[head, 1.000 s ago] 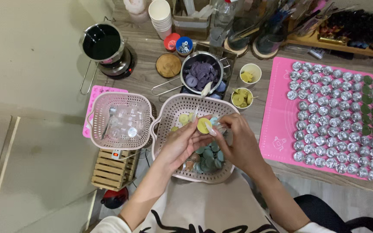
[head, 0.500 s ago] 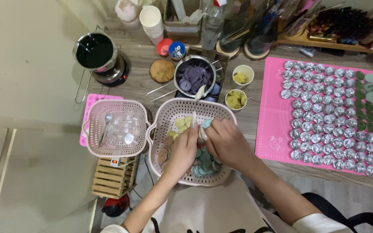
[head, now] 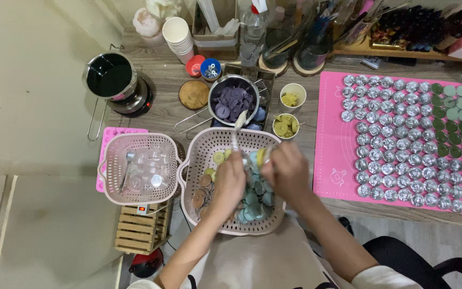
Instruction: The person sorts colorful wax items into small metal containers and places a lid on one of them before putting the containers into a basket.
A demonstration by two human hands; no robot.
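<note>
Both hands are over the pink basket (head: 196, 160) in the middle, which is full of little round wax discs, mostly pale teal with a few yellow and brownish ones. The left hand (head: 228, 184) and right hand (head: 290, 174) are pinched together around a small yellow disc (head: 260, 157) in what looks like a clear cup, held just above the basket at about 12 o'clock from the pile. It's a bit blurry there, so I can't tell exactly which fingers carry it, but both hands are closed narrow on it.

At 9 o'clock from that basket sits a second pink basket (head: 110, 163) with clear empty cups and a spoon. At 12 o'clock there's a metal pot of purple wax pieces (head: 233, 101), and just to its right two small cups of yellow bits (head: 287, 126). At 3 o'clock a pink mat (head: 332, 160) is covered in rows of silver tealight cups, some at the far right filled green.

The surface is grey wood grain. A black pot on a burner (head: 110, 77) stands at 10 o'clock, paper cups and jars of tools along the back edge. A small wooden crate (head: 140, 230) sits on the floor below.
</note>
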